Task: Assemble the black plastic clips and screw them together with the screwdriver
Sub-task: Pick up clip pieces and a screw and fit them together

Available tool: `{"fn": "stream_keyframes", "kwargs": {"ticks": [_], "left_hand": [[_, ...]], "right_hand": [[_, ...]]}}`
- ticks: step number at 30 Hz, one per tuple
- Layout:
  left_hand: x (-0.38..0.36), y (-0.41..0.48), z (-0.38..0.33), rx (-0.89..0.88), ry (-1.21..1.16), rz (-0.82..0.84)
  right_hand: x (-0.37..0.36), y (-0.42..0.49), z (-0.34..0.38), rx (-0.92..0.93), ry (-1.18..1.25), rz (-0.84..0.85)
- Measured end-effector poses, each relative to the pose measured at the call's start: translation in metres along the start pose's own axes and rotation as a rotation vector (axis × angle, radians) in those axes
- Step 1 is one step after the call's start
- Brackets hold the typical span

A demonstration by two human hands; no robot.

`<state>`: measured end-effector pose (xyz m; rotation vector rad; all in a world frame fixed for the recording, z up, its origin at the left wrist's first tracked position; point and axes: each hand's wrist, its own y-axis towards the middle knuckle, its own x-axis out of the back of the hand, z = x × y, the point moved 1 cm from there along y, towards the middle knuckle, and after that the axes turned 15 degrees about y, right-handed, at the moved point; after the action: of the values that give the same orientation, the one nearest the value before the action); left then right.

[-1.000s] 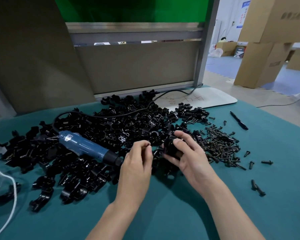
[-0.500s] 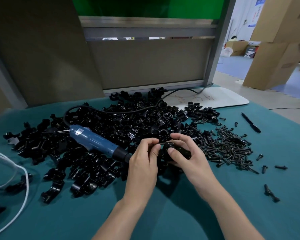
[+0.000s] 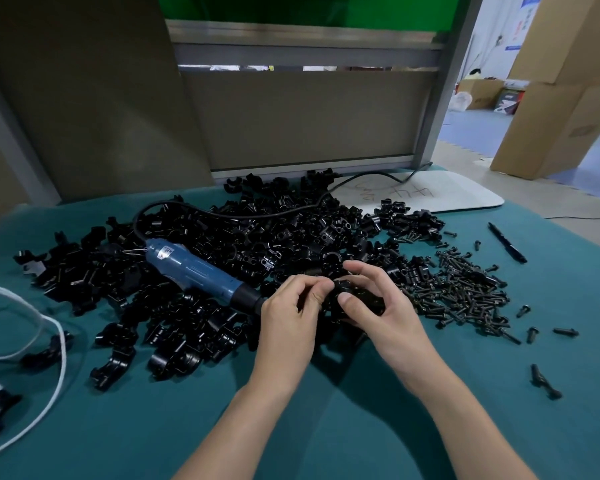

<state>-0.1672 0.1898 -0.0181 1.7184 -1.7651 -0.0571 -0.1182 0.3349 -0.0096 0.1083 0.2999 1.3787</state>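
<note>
— Compared with a second ago, our left hand [image 3: 288, 317] has drawn in to the right hand [image 3: 388, 317], and its fingertips now meet the black clip [image 3: 359, 299].
— So how do our hands sit?
— Nearest us, over the teal worktop [image 3: 153, 427], the right hand wraps the clip, thumb pressed across its front and fingers curled behind. The left hand's curled fingertips pinch at the clip's left edge. We cannot tell whether a screw is between them.
— And the tool?
— Our blue screwdriver [image 3: 201, 271] lies on its side just left of the left hand, nose toward it, resting on the pile of loose clips [image 3: 278, 237]. Its black cord [image 3: 257, 213] loops back over the pile.
— To our sides?
— A white cable [image 3: 59, 344] curves at the left edge. Right of the hands we see the heap of screws [image 3: 465, 292], with a few strays apart from it on the worktop.
— Farther off?
— A black pen [image 3: 508, 242] lies beyond the screws, then a white board [image 3: 458, 195] at the worktop's back edge. Behind stands a grey partition [image 3: 291, 119], with cardboard boxes [image 3: 561, 98] stacked at far right.
</note>
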Motion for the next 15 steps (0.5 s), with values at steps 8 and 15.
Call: {"fn": "stream_keyframes", "kwargs": {"ticks": [8, 15], "left_hand": [[-0.0026, 0.0003, 0.0003, -0.018, -0.098, 0.033], [-0.0042, -0.0012, 0.0032, 0.045, 0.007, 0.008]], "right_hand": [[0.0029, 0.0026, -0.0053, 0.005, 0.095, -0.02], [0.0034, 0.0029, -0.0054, 0.011, 0.134, -0.037]]}}
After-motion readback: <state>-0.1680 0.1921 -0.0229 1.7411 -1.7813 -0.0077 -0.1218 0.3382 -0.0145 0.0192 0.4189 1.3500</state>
